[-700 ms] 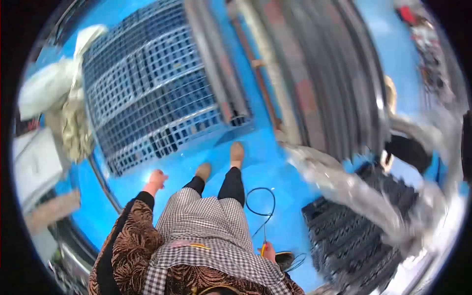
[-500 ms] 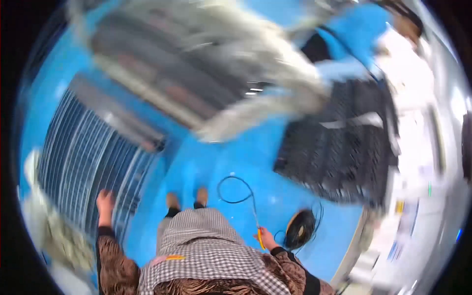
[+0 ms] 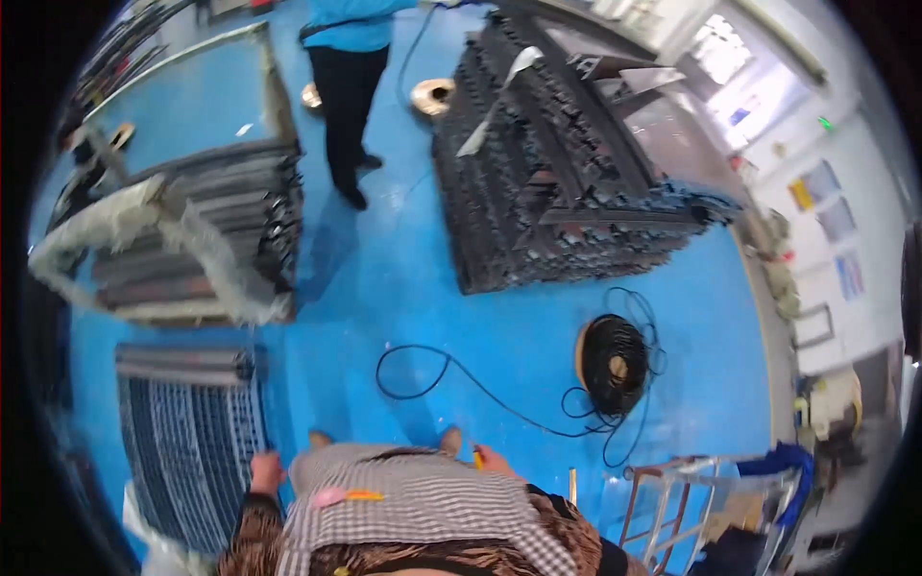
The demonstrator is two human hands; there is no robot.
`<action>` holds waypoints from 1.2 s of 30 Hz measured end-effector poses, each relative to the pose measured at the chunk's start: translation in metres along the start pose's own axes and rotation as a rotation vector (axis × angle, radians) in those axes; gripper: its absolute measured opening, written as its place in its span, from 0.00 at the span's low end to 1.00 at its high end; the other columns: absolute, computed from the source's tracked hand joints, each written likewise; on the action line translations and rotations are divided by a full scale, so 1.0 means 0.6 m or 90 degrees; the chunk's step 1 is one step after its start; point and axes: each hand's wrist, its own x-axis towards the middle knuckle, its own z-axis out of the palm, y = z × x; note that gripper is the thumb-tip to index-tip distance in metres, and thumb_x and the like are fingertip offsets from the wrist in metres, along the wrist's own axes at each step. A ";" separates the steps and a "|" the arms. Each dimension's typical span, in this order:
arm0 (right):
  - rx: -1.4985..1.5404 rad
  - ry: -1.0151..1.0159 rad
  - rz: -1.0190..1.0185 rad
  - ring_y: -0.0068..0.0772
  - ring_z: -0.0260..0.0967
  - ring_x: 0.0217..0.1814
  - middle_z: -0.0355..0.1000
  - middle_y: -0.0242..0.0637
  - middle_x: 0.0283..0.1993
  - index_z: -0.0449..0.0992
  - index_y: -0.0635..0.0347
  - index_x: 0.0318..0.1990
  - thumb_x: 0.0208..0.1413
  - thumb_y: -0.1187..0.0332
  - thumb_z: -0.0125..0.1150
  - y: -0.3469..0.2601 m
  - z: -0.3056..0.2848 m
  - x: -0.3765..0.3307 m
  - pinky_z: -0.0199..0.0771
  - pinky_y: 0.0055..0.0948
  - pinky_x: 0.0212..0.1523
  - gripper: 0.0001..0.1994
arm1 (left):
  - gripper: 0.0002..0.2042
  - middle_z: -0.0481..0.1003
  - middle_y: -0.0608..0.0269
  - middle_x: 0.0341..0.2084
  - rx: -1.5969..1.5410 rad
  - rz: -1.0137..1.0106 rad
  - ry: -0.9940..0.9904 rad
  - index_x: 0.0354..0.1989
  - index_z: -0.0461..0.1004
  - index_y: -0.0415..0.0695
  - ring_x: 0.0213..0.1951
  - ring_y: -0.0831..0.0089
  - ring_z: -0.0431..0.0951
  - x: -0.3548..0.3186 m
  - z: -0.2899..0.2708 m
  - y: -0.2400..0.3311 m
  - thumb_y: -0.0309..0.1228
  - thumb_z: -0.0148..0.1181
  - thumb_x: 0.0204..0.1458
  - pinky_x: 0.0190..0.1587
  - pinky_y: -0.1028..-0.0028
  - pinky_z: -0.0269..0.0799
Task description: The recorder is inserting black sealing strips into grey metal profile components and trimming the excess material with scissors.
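Left hand: The left hand [image 3: 267, 472] is hanging just beside the right edge of a low stack of dark blue grid panels [image 3: 187, 451]. It is small and blurry, so I cannot tell how far open it is, or if it is touching the panels.
Right hand: The right hand [image 3: 497, 462] is curling its fingers around a thin yellow tool [image 3: 478, 460].
Yellow tool: It is poking out of that hand, just past the front edge of a grey-and-white checked apron [image 3: 403, 480].
Black cord: A thin black cord [image 3: 492, 395] is looping over the shiny blue floor [image 3: 331, 384], ahead of the feet. It is running right to a fat round black coil [image 3: 611, 344].
Way ahead: Blue floor is showing between a tall dark stack of strips [image 3: 552, 163] and a plastic-wrapped frame [image 3: 197, 235] on the left. A person in a blue top and black trousers [image 3: 351, 110] is standing at the far end.
Right edge: A silver metal rack is standing near the coil, with dark blue cloth [image 3: 793, 468] hanging over its corner.
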 end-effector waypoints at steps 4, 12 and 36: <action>-0.037 0.103 0.145 0.49 0.70 0.37 0.72 0.43 0.40 0.65 0.54 0.53 0.47 0.55 0.62 0.110 -0.130 -0.095 0.68 0.42 0.36 0.26 | 0.13 0.71 0.57 0.17 -0.177 0.087 0.085 0.34 0.70 0.40 0.15 0.65 0.69 0.119 -0.123 0.313 0.30 0.59 0.37 0.17 0.67 0.65; 0.167 0.346 0.341 0.48 0.71 0.34 0.73 0.43 0.36 0.65 0.58 0.51 0.44 0.59 0.67 0.325 -0.262 -0.155 0.71 0.41 0.35 0.27 | 0.19 0.71 0.55 0.22 -0.531 -0.056 -0.208 0.46 0.69 0.33 0.14 0.69 0.69 0.283 -0.273 0.723 0.29 0.59 0.46 0.17 0.71 0.67; 1.031 0.782 0.668 0.39 0.70 0.35 0.70 0.45 0.40 0.64 0.60 0.46 0.46 0.71 0.66 0.979 -0.021 0.409 0.71 0.31 0.36 0.21 | 0.26 0.65 0.48 0.48 0.311 0.487 -0.350 0.54 0.63 0.39 0.46 0.49 0.70 0.694 0.625 1.235 0.32 0.59 0.44 0.44 0.56 0.68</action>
